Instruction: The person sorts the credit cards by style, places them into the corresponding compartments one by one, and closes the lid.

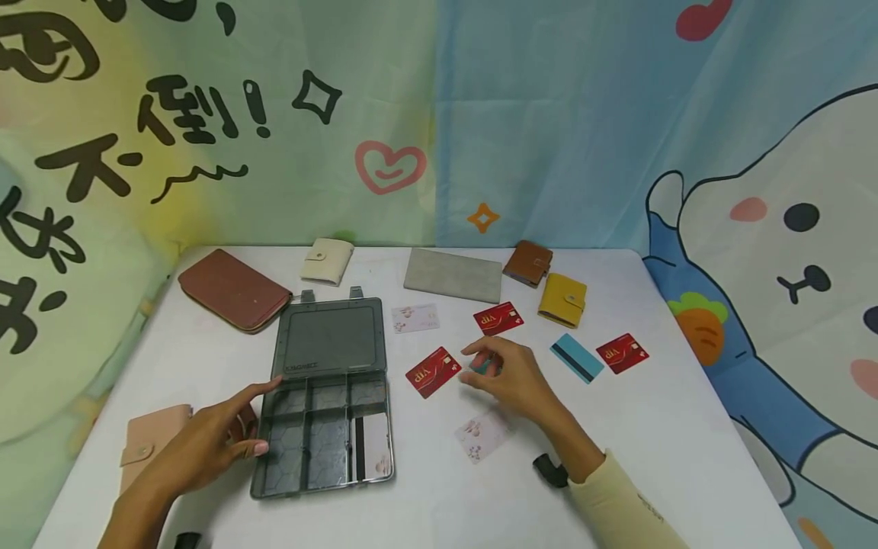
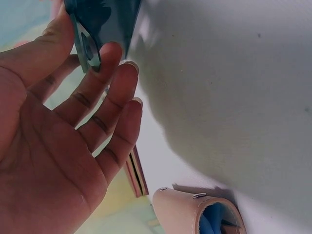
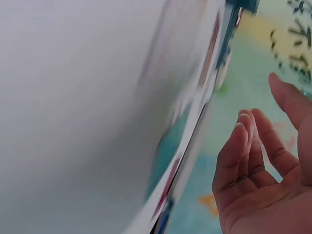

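Note:
My left hand [image 1: 206, 446] rests at the left side of an opened grey plastic organizer case [image 1: 332, 335]. Its thumb and forefinger touch the rim some way apart, while the other fingers hang loosely bent. A pale card with a black stripe [image 1: 374, 450] lies in the case's lower right compartment. Over the table hovers my right hand [image 1: 513, 375], thumb apart from the fingers, with nothing held in the right wrist view. Beneath it a teal card [image 1: 484, 367] is partly hidden. A red VIP card [image 1: 434, 372] lies just left of that hand, and a pale flowered card [image 1: 483, 436] nearer me.
Further red cards [image 1: 498, 319] [image 1: 622, 353], a blue striped card [image 1: 577, 358] and a pale card [image 1: 415, 319] lie around. Behind are a brown wallet [image 1: 233, 290], cream wallet [image 1: 327, 261], grey wallet [image 1: 453, 275], small brown wallet [image 1: 528, 263] and yellow wallet [image 1: 562, 300]. A pink-beige wallet [image 1: 152, 435] sits left.

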Demonstrator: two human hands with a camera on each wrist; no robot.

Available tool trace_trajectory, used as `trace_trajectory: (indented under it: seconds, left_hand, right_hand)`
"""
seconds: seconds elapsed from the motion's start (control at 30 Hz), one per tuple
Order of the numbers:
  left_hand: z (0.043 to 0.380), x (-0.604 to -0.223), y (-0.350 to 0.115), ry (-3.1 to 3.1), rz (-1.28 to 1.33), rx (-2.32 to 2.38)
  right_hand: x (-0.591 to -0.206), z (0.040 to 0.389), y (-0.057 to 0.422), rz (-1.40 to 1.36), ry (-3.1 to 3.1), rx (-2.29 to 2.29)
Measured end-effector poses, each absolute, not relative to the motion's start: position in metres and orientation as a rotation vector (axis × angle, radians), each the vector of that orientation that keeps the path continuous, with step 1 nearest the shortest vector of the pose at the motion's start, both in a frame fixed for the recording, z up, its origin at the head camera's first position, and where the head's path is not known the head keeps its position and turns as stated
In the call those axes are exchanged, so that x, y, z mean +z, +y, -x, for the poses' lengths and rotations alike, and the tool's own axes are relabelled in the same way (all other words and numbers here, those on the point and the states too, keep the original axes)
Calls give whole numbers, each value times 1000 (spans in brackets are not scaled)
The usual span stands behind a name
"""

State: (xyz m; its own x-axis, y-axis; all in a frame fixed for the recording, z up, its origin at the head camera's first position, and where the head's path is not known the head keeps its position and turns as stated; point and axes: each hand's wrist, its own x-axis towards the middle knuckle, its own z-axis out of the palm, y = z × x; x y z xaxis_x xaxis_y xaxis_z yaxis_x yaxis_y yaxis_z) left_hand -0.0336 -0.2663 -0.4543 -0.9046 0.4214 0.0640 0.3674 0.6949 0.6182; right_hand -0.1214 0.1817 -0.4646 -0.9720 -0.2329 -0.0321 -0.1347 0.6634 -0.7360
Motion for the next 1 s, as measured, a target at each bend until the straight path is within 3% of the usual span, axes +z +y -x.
trace_trajectory:
  seconds: [0.3, 0.7, 1.0]
  left_hand:
    - [33, -455, -267, 2812, -665, 1010]
    - [33, -455, -267, 2845, -684, 1000]
    - [33, -457, -269, 2833, -692, 1018]
  right_hand:
    - [-465, 132, 269, 88, 2816, -1093]
    - [-464, 146, 379, 148, 2893, -841]
    - [-469, 156, 419, 205, 2852, -715]
